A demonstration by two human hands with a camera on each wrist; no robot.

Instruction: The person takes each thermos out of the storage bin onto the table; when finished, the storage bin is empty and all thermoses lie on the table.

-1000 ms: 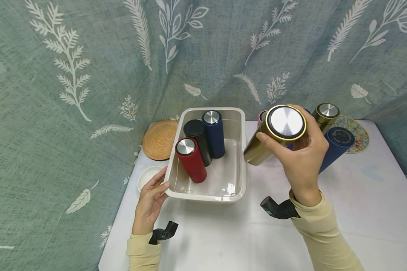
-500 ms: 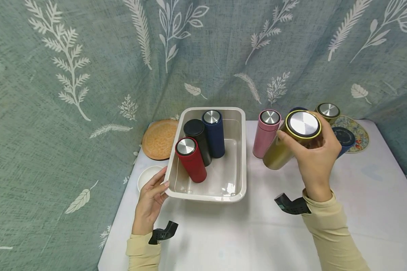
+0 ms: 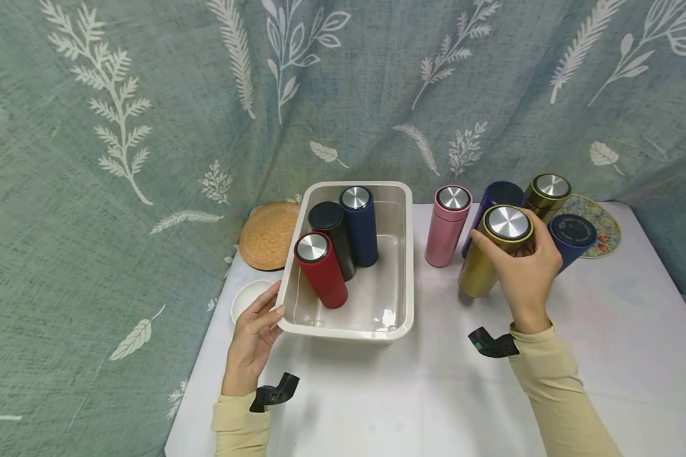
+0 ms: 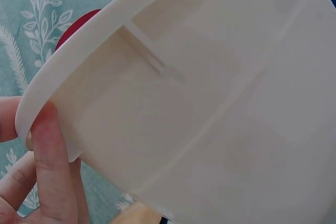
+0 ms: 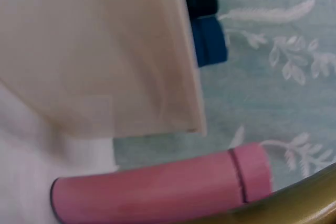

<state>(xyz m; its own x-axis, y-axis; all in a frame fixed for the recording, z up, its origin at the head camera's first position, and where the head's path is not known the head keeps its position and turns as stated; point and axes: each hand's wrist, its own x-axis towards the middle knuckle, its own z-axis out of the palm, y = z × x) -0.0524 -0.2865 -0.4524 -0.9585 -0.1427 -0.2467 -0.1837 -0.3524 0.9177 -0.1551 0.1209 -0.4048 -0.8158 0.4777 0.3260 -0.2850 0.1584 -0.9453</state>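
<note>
Gripping gold flask (image 3: 488,257) near its lid, right hand (image 3: 523,270) fingers curled round upper body; flask tilted, base at or near white table (image 3: 606,355), just beside pink flask (image 3: 447,225). Left hand (image 3: 254,336) pinches near-left corner rim of cream bin (image 3: 403,254); red, black, blue flasks inside. Flask likely rigid metal, smooth, slippery, moderately heavy; best held round body below lid.

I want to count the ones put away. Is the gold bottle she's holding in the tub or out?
Out. The gold bottle stands on the table right of the tub, gripped by the right hand.
</note>
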